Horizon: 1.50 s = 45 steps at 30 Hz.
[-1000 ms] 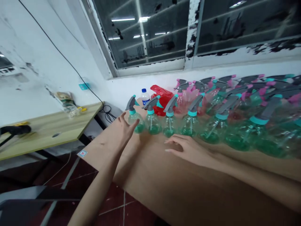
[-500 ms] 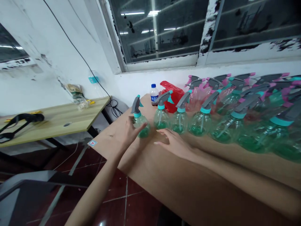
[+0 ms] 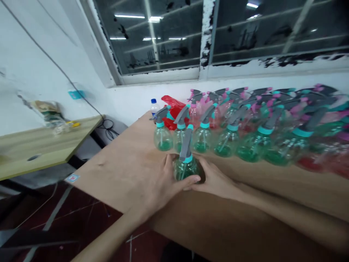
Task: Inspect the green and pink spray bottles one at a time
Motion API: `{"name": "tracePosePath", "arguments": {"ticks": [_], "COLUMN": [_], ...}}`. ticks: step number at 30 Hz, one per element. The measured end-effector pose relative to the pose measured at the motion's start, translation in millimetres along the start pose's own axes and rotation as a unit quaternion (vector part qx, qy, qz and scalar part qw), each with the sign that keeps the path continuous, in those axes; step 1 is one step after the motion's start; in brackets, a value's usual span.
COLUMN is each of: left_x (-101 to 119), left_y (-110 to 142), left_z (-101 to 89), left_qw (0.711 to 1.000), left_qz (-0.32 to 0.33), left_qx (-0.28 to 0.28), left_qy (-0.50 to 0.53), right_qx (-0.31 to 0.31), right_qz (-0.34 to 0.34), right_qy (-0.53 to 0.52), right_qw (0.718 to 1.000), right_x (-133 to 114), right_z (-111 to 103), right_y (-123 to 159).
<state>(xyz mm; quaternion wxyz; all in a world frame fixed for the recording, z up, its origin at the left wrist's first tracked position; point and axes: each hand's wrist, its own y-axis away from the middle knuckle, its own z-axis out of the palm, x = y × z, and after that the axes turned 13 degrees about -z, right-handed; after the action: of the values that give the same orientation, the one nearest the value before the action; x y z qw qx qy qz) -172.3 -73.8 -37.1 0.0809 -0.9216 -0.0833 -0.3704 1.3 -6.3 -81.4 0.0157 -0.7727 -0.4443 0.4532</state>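
A green spray bottle [image 3: 186, 165] with a grey trigger and teal collar stands upright on the brown table [image 3: 128, 167], a little in front of the rows. My left hand [image 3: 166, 182] wraps its left side with the thumb across the front. My right hand [image 3: 215, 180] cups its right side. Both hands are closed round the bottle's body. Behind it stands a row of green spray bottles [image 3: 201, 140], and further back several pink ones [image 3: 218, 109].
A red plastic bag [image 3: 172, 105] and a small water bottle with a blue cap [image 3: 154, 107] sit at the table's far left corner, under the window. A lighter wooden desk [image 3: 40, 149] stands to the left across a gap. Dark red floor tiles lie below.
My left hand took the end green bottle from the row and drew it toward me. My right hand moved left and closed on its other side.
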Motion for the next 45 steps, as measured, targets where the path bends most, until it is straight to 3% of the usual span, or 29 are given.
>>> {"name": "tracePosePath", "arguments": {"ticks": [3, 10, 13, 17, 20, 24, 26, 32, 37, 45], "left_x": [33, 115, 136, 154, 163, 168, 168, 172, 175, 169], "left_y": [-18, -47, -48, -44, -41, -39, -39, -40, -43, -44], "left_z": [14.5, 66.9, 94.2, 121.8, 133.8, 141.2, 141.3, 130.5, 127.1, 132.6], "left_qw": [0.996, 0.962, 0.943, 0.937, 0.932, 0.929, 0.932, 0.927, 0.922, 0.932], "left_qz": [0.082, 0.180, 0.194, 0.202, 0.214, 0.211, 0.211, 0.223, 0.230, 0.206], "left_qx": [-0.030, -0.166, -0.192, -0.205, -0.221, -0.229, -0.228, -0.247, -0.269, -0.255], "left_qy": [0.009, 0.122, 0.189, 0.197, 0.191, 0.198, 0.188, 0.174, 0.158, 0.157], "right_qx": [-0.004, 0.016, 0.034, 0.056, 0.072, 0.053, 0.028, -0.037, -0.057, -0.049], "right_qz": [0.021, 0.025, 0.042, 0.069, 0.072, 0.023, 0.005, 0.041, 0.047, 0.053], "right_qy": [0.018, 0.060, 0.079, 0.099, 0.112, 0.115, 0.122, 0.204, 0.211, 0.203], "right_qw": [1.000, 0.998, 0.995, 0.991, 0.989, 0.992, 0.992, 0.977, 0.975, 0.976], "right_x": [5, 19, 20, 18, 19, 33, 47, 83, 83, 81], "right_z": [-32, -82, -100, -117, -125, -138, -145, -156, -157, -159], "right_y": [24, 71, 91, 113, 125, 141, 152, 178, 180, 179]}}
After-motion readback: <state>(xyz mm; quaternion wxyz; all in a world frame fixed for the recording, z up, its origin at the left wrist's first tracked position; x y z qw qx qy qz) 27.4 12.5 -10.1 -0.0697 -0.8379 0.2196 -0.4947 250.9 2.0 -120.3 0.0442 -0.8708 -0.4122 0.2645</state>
